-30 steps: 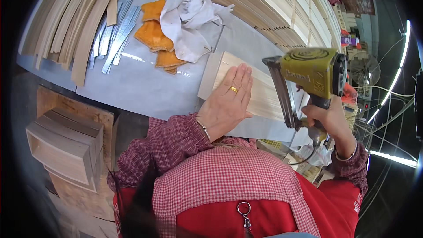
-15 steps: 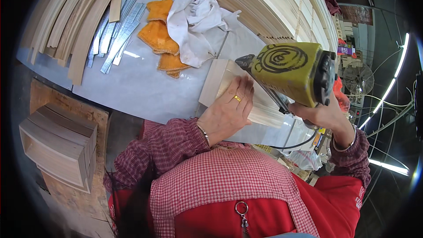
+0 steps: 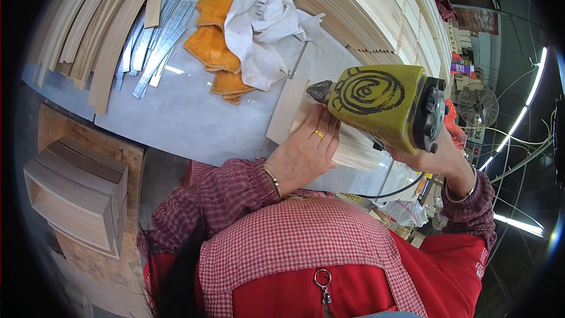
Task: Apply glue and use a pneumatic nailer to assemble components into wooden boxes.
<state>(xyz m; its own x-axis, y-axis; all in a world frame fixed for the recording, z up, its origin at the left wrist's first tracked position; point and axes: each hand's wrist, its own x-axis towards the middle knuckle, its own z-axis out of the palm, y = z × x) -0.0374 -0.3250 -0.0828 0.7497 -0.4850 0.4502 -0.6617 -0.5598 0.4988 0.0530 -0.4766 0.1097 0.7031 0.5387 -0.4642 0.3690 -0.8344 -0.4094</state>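
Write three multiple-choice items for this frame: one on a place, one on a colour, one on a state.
1. Where does the left hand rest?
A. on the pale wooden piece
B. on the white cloth
C. on the stack of curved slats

2. What colour is the body of the nail gun?
A. red
B. yellow-green
C. blue

3. How is the nail gun placed?
A. lying alone on the table
B. hanging from a hook
C. gripped in the right hand, its nose at the wooden piece

Answers:
1 A, the palm and fingers lie flat on the wood beside the tool's nose.
2 B, its casing is yellow-green with a dark spiral mark.
3 C, the right hand is wrapped around its handle, above the grey table.
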